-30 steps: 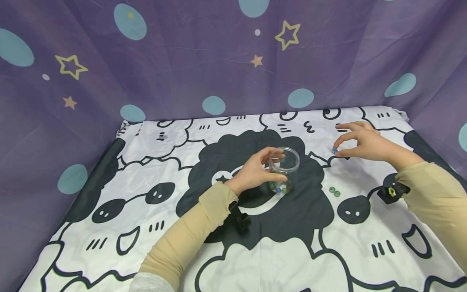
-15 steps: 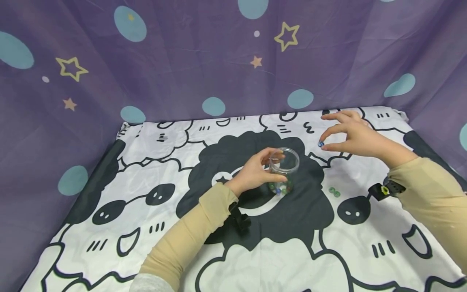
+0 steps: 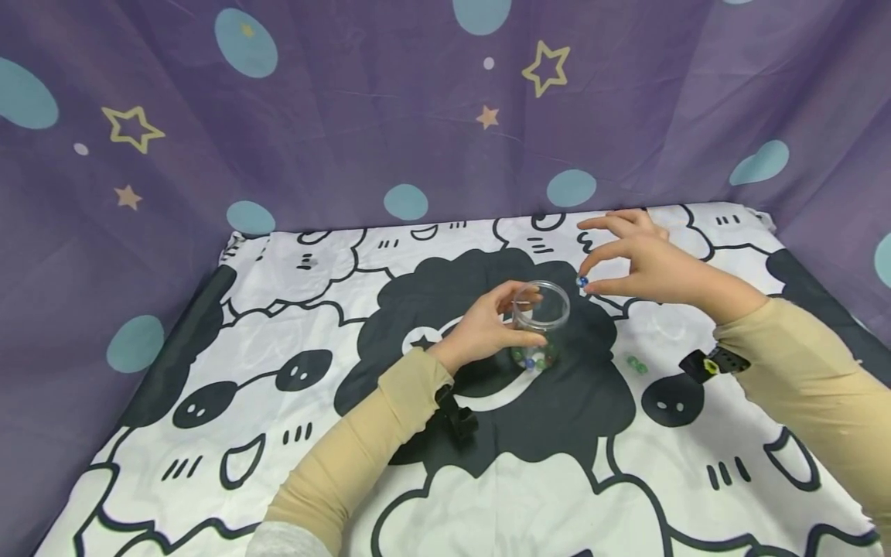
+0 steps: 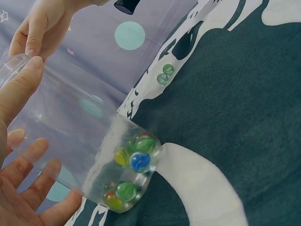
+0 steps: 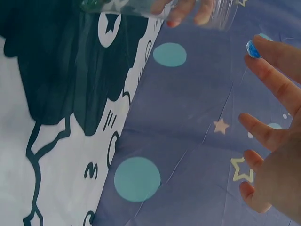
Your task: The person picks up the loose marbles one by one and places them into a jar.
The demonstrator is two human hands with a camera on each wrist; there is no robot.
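Note:
A clear, open-topped jar [image 3: 540,329] stands on the dark patch of the cloth, and my left hand [image 3: 483,329] grips its side, thumb in front and fingers behind. Several green, yellow, red and blue marbles [image 4: 139,161] lie at the jar's bottom in the left wrist view. To the right of the jar and above its rim level, my right hand [image 3: 643,263] pinches a blue marble [image 3: 582,282] between thumb and index finger. The same blue marble [image 5: 254,49] shows at the fingertips in the right wrist view, apart from the jar.
Two green marbles [image 3: 636,364] lie side by side on the patterned cloth [image 3: 543,495], right of the jar. Behind the table hangs a purple curtain [image 3: 334,116] with stars and dots. Each wrist carries a black camera mount [image 3: 710,363].
My right hand has carried the blue marble leftward from over the white cloth toward the jar. The left hand and the jar have stayed in place.

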